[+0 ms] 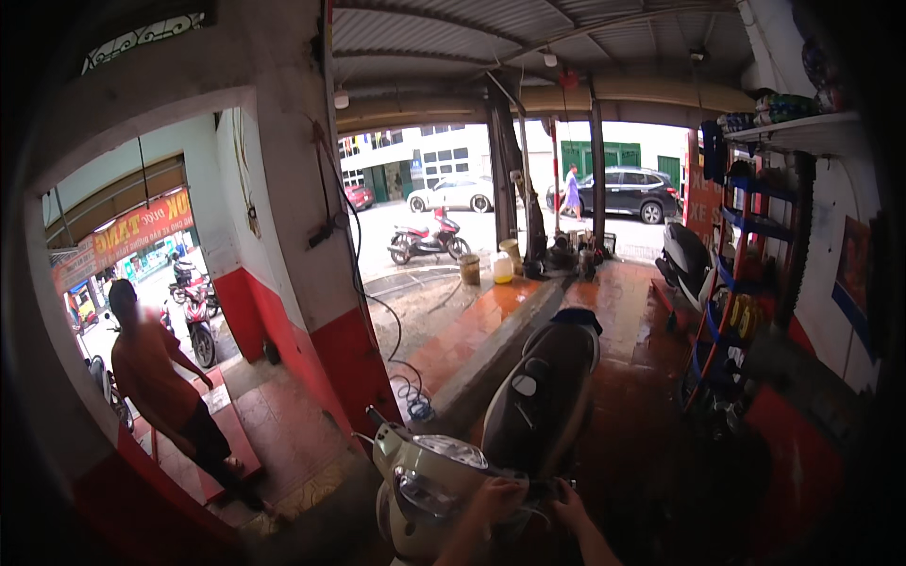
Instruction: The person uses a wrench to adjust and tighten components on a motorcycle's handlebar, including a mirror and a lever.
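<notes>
A pale cream scooter [415,514] stands in front of me, its headlight end toward me and its long dark seat [533,396] reaching away. Both my hands are at the handlebar end [540,489] on the right side of the picture. My left hand [495,498] is closed at the inner part of the bar, beside the clear instrument cover [451,450]. At the outer end, my right hand [569,507] has its fingers curled against the grip. Small details between the hands are too dark to make out.
Through the left opening, a person in an orange shirt [151,377] stands by a red ramp [226,443]. A blue hose [415,401] lies by the pillar [293,189]. A rack [731,283] and a white scooter [687,259] stand right. Buckets [470,272] sit near the street.
</notes>
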Demonstrator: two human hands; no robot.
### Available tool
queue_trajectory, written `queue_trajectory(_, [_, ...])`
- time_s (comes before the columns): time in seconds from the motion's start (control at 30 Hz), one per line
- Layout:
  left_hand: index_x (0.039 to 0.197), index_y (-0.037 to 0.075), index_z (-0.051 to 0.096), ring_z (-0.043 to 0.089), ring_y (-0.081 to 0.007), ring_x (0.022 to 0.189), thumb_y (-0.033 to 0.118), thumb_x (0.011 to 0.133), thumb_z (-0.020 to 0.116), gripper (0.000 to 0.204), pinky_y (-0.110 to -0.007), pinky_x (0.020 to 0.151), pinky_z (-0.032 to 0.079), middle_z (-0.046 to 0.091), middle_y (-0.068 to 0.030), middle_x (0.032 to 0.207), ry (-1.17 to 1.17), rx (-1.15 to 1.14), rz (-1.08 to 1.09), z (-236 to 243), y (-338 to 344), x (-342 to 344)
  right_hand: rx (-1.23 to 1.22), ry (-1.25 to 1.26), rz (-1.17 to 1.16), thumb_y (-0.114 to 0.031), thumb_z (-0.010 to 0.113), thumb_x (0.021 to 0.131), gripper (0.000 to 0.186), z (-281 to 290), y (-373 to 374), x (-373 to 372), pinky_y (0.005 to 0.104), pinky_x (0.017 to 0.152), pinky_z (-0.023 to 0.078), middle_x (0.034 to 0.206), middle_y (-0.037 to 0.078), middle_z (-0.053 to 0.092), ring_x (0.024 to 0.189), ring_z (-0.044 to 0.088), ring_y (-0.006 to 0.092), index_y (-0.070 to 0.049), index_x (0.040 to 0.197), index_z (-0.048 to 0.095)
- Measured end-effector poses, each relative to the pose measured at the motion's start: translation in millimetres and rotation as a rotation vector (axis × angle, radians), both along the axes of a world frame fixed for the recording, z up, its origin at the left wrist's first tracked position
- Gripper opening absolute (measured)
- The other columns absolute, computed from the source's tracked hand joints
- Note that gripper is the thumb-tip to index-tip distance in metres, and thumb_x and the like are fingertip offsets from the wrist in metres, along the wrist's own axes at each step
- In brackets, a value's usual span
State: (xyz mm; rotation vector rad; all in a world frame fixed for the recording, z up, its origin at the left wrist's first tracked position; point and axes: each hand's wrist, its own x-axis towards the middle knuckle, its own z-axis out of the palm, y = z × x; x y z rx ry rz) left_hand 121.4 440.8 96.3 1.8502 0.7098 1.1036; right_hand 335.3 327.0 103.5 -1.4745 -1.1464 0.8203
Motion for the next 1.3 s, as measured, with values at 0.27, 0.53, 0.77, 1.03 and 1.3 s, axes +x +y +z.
queue_trajectory(0.27, [0.091,0.014,0.075,0.065,-0.0344,0.091,0.022,0.081,0.075,0.013,-0.043,0.079,0.054,0.068,-0.0111,0.096,0.298,0.325,0.026,72,-28,17,0.028,0.169,-0.066,-0.01,0.067,0.08,0.062,2,-11,12,0.0314,0.098,0.047,0.126,0.012,0.063,0.114,0.06,0.0196,-0.007,0.14,0.052])
queue_trajectory(0.53, [0.097,0.013,0.074,0.064,-0.0351,0.095,0.02,0.082,0.073,0.016,-0.042,0.082,0.054,0.067,-0.0123,0.1,0.29,0.298,-0.006,40,-14,10,0.026,0.233,-0.047,-0.004,0.064,0.083,0.059,-12,-5,8,0.0301,0.096,0.048,0.125,0.01,0.062,0.112,0.06,0.0182,-0.006,0.141,0.051])
queue_trajectory(0.77, [0.094,0.009,0.072,0.066,-0.0352,0.091,0.014,0.08,0.074,0.015,-0.042,0.077,0.055,0.066,-0.0143,0.101,0.207,0.248,-0.036,81,-31,15,0.033,0.256,-0.072,-0.007,0.067,0.085,0.056,-34,-7,26,0.03,0.094,0.049,0.121,0.008,0.065,0.107,0.061,0.0163,-0.006,0.139,0.053])
queue_trajectory(1.03, [0.094,0.009,0.072,0.068,-0.0328,0.089,0.026,0.08,0.077,0.023,-0.04,0.075,0.056,0.068,-0.0128,0.096,-0.051,-0.22,0.003,15,-9,10,0.049,0.048,-0.053,-0.006,0.066,0.083,0.055,-2,-6,8,0.03,0.096,0.048,0.121,0.008,0.065,0.11,0.06,0.015,-0.01,0.137,0.056])
queue_trajectory(1.3, [0.093,0.007,0.072,0.068,-0.0293,0.081,0.03,0.08,0.079,0.027,-0.038,0.072,0.054,0.07,-0.0149,0.09,0.233,0.168,0.071,93,-36,13,0.082,0.073,-0.035,-0.002,0.062,0.077,0.06,-9,-6,19,0.0312,0.101,0.046,0.125,0.013,0.065,0.118,0.06,0.0185,-0.008,0.137,0.055])
